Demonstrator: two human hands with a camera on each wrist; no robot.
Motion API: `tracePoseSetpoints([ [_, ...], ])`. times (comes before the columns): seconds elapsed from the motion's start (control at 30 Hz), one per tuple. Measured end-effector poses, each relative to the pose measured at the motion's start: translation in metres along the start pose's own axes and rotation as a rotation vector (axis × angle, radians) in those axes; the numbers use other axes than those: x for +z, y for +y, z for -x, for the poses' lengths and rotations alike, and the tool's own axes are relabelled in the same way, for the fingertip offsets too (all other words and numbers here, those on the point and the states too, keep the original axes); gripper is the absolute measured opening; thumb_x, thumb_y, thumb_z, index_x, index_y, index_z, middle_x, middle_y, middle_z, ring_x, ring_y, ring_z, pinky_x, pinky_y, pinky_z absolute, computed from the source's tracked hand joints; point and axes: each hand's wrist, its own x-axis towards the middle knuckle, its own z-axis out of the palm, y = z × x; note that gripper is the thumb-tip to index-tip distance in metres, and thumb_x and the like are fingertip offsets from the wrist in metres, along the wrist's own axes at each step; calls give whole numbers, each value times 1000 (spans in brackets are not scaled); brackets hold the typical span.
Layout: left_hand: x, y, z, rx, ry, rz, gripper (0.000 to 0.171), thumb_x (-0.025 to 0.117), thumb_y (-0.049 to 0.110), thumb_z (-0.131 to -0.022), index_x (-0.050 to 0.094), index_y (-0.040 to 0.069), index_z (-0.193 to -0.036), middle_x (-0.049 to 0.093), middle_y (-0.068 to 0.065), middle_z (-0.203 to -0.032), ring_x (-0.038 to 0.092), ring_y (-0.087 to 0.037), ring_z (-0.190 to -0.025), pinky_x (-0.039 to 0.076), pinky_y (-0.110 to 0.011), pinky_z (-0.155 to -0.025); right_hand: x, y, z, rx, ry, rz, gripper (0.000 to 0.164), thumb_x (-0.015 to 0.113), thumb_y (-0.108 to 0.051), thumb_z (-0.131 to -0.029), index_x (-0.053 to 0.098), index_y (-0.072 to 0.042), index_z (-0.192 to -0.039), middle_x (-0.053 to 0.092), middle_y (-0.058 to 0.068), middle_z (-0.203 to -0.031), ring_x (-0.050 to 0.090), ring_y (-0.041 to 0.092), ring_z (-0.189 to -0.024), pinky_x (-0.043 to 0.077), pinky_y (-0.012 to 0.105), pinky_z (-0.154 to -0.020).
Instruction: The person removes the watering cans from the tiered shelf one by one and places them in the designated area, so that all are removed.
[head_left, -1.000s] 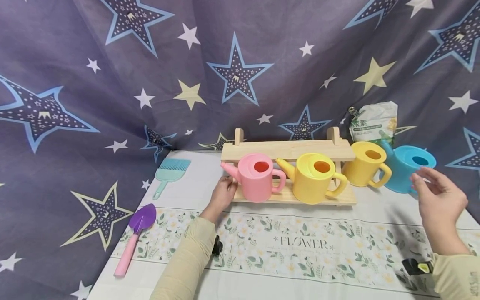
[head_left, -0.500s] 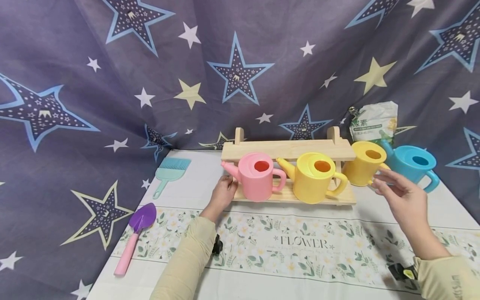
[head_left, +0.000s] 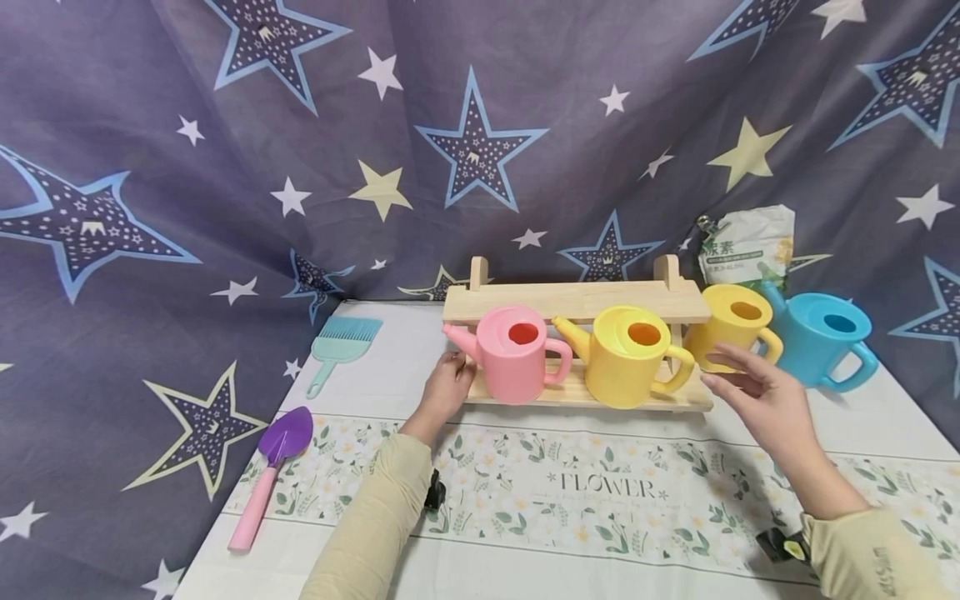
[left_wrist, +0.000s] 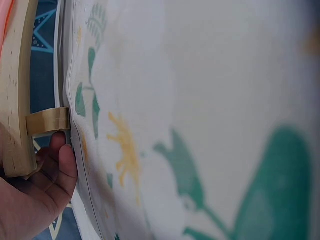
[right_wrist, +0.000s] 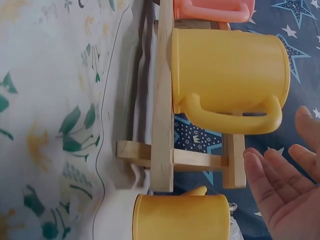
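Observation:
A small two-tier wooden rack [head_left: 577, 302] stands at mid-table. On its lower board sit a pink watering can [head_left: 512, 367] and a yellow watering can [head_left: 624, 367], spouts to the left. My left hand [head_left: 447, 385] grips the left end of that lower board; in the left wrist view its fingers curl beneath the wood [left_wrist: 17, 100]. My right hand [head_left: 768, 404] holds nothing, fingers loosely extended, just off the rack's right end and in front of a second yellow can [head_left: 723, 321]. The right wrist view shows its fingers [right_wrist: 272, 192] apart from the nearer can's handle [right_wrist: 235, 122].
A blue watering can [head_left: 817, 333] stands at the right, with a white printed bag [head_left: 750, 242] behind the second yellow can. At the left lie a teal brush-like tool [head_left: 341, 342] and a purple trowel with a pink handle [head_left: 258, 500]. A star-patterned curtain [head_left: 315, 150] hangs behind.
My right hand has moved left, from beside the blue can past the second yellow can's handle to the rack's right end. My left hand and the cans have stayed put.

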Motion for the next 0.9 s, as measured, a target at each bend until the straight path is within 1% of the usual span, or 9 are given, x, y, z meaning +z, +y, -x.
tracePoseSetpoints([
  [0.17,0,-1,0,8,4,-7,44,49,25,-102,51,4,-141,55,-18,-125,55,-34,-118,45,-48,-100,6,-1,-1,-17,-21,10,47,71,-16,-91,57,0,-133,65,19,-120,60,-12,-85,51,10,-68],
  [0.3,0,-1,0,18,13,-9,43,50,25,-102,53,3,-139,56,-18,-123,56,-34,-115,45,-49,-99,10,-5,-1,-13,-37,-4,48,72,-15,-90,58,0,-133,62,24,-122,60,-13,-85,51,10,-68],
  [0.5,-1,1,0,14,13,-10,43,50,24,-102,53,2,-139,56,-18,-123,56,-33,-114,45,-49,-99,16,-6,-4,-42,-31,2,47,72,-12,-90,58,0,-133,60,23,-127,55,-17,-88,49,6,-72],
  [0.67,-1,0,-1,3,5,-15,43,50,25,-102,53,3,-139,55,-18,-125,55,-34,-116,45,-49,-100,21,-1,-6,-61,-18,22,43,71,-8,-89,60,0,-130,62,23,-124,54,-18,-85,48,6,-70],
  [0.9,0,-1,-1,-2,-1,-2,44,50,25,-102,52,3,-140,54,-18,-128,54,-35,-119,44,-49,-101,24,0,-7,-52,-18,57,39,69,-8,-91,61,0,-129,63,24,-121,51,-20,-83,48,6,-67],
])
